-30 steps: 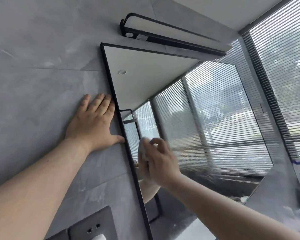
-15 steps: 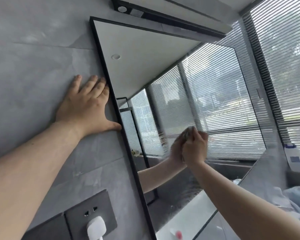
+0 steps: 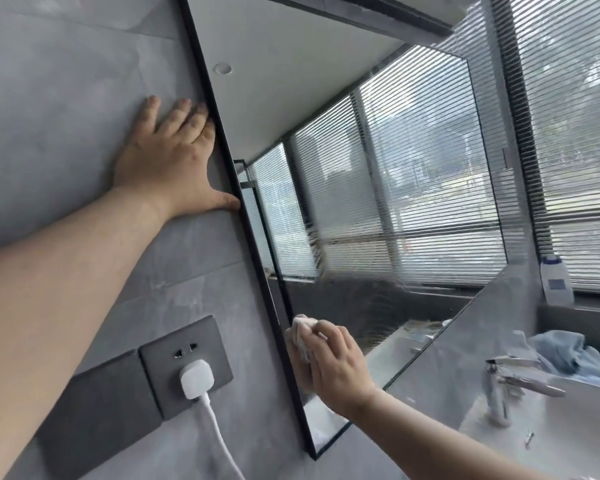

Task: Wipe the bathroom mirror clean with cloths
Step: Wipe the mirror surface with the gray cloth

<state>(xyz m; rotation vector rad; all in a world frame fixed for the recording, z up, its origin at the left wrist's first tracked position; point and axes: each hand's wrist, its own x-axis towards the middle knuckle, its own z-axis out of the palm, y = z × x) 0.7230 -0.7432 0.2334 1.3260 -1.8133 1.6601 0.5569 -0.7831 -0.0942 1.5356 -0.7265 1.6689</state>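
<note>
A black-framed mirror (image 3: 378, 150) hangs on the grey tiled wall and reflects window blinds. Streaks and wet smears cross its lower middle. My right hand (image 3: 338, 370) grips a small pale cloth (image 3: 300, 332) and presses it against the glass near the mirror's lower left edge. My left hand (image 3: 168, 162) lies flat on the wall tiles just left of the frame, fingers spread, thumb touching the frame.
A dark wall socket (image 3: 186, 367) with a white plug and cable (image 3: 196, 379) sits below my left arm. A chrome tap (image 3: 508, 379) stands over the white basin (image 3: 568, 441) at the lower right. A blue cloth (image 3: 565, 351) and a white bottle (image 3: 556, 280) lie beyond.
My right hand has swept with the cloth from the mirror's middle down to its lower left. The view has tilted down. My left hand stays on the wall.
</note>
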